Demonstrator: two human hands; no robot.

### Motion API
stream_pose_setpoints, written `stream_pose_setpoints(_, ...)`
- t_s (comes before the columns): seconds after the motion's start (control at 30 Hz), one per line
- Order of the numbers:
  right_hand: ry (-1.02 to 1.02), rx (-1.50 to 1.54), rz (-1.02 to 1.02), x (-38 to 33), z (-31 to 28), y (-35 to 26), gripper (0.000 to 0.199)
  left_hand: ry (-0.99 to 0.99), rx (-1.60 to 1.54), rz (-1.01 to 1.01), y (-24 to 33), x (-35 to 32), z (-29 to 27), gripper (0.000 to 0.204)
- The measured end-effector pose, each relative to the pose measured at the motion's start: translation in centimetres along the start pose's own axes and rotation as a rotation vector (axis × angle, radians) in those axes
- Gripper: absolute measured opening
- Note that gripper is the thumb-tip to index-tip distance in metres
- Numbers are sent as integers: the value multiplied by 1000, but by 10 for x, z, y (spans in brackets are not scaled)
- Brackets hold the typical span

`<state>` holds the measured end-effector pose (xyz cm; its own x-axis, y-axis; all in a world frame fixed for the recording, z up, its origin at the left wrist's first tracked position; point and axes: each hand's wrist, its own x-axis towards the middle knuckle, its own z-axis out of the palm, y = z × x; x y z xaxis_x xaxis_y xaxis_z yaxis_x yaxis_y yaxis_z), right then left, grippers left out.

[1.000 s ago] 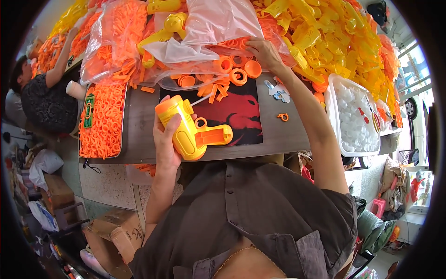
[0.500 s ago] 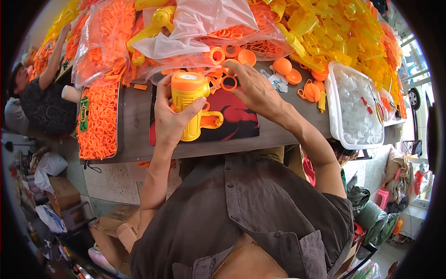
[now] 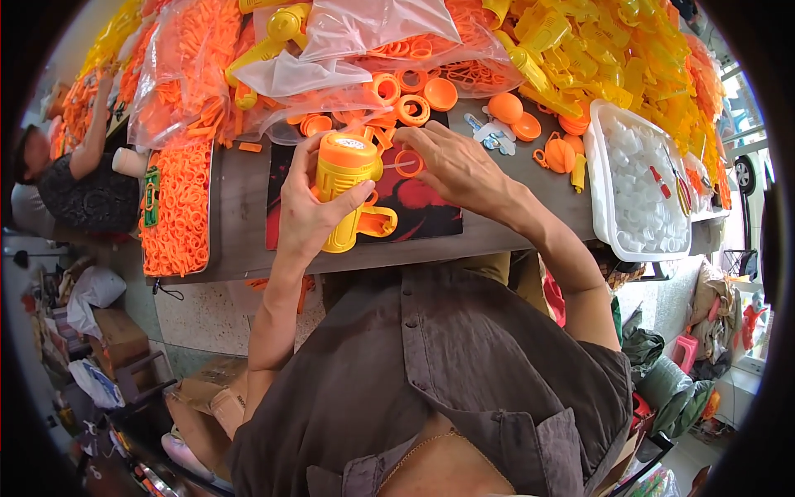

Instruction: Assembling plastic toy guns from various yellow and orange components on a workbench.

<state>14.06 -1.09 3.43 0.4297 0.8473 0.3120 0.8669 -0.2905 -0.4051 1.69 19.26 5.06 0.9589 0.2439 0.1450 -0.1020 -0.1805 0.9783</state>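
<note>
The left hand [image 3: 308, 203] curls around the yellow toy gun [image 3: 335, 184]; just right of its fingers, the right hand [image 3: 465, 170] pinches an orange ring [image 3: 398, 165]. A steady hold and light pinch would likely serve best.

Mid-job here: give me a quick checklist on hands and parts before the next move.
1. Left hand gripping the yellow toy body: ok, fingers and thumb are around it.
2. Orange cap end facing up: ok.
3. Right hand holding the orange ring: ok, at its fingertips.
4. Ring threaded on the thin pale rod: cannot tell; the rod reaches toward it, but contact is unclear.
5. Loose parts well away from the right hand: not ok; an orange cup and other pieces lie just beyond it.
6. White bin apart from both hands: ok, off to the right.
</note>
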Motion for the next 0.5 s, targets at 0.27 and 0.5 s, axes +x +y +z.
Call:
stream_pose_setpoints(0.27,-36,55,-107,-6,-24,-22,34,-34,-205,-129,-18,0,-3,62)
stream_pose_setpoints(0.5,-76,1174,386,-1,13,-6,19,-170,-508,-207,-45,11,0,57)
